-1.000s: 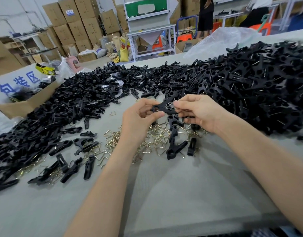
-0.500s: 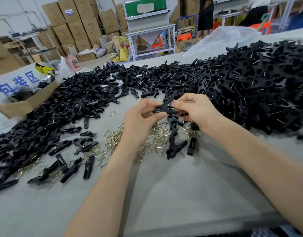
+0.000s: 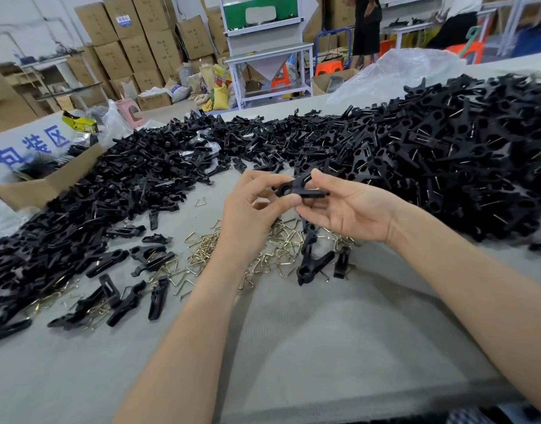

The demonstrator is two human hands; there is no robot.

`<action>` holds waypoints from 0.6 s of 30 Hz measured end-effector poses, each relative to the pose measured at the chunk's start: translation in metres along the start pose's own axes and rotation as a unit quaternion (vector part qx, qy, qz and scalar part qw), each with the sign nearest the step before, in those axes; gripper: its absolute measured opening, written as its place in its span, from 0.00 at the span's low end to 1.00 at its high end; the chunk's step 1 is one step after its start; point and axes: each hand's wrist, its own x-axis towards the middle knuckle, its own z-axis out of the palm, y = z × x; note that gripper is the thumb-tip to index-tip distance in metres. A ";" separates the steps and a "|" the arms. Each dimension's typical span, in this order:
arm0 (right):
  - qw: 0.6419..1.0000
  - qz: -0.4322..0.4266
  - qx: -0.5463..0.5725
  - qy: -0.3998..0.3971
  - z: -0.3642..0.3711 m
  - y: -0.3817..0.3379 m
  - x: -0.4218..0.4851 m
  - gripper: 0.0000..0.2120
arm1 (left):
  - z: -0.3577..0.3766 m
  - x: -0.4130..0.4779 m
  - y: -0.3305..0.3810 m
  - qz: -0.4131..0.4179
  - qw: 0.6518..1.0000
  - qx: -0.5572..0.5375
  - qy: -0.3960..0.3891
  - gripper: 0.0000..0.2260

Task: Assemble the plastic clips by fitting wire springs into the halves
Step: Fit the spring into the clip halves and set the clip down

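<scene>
Clip (image 3: 297,190): one, in left hand (image 3: 248,216), right hand (image 3: 352,210).

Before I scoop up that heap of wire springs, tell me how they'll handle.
The wire springs are thin bent loops lying interlocked, so they will probably lift in tangled clumps. Each looks light. Their angular shape should stop them rolling.

Factory workshop: stacked cardboard cartons (image 3: 134,47), workbench (image 3: 269,55), heaped clip halves (image 3: 134,179) (all black).

Head view looks forward and down, close over the table (image 3: 293,347).
</scene>
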 end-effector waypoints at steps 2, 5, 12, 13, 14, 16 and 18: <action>1.000 0.009 0.016 -0.023 0.002 0.002 -0.001 0.16 | 0.001 0.000 0.000 0.034 0.998 0.043 -0.004 0.15; 1.000 0.003 0.006 -0.030 0.003 0.005 0.000 0.18 | 0.003 -0.001 -0.001 0.060 0.995 0.084 -0.002 0.14; 0.994 -0.030 -0.097 -0.035 0.002 0.005 0.003 0.13 | 0.003 -0.001 -0.002 0.063 0.996 0.069 0.010 0.16; 0.993 -0.024 -0.102 -0.044 0.002 0.005 0.003 0.13 | 0.003 -0.002 -0.003 0.063 0.995 0.070 0.008 0.15; 0.993 -0.023 -0.104 -0.051 0.003 0.006 0.003 0.13 | 0.003 -0.002 -0.003 0.064 0.995 0.074 0.006 0.14; 0.993 -0.037 -0.104 -0.049 0.004 0.008 0.005 0.10 | 0.004 -0.003 -0.004 0.067 0.994 0.090 0.002 0.14; 0.991 -0.049 -0.117 -0.037 0.006 0.010 0.005 0.09 | 0.005 -0.003 -0.005 0.072 0.993 0.097 -0.005 0.16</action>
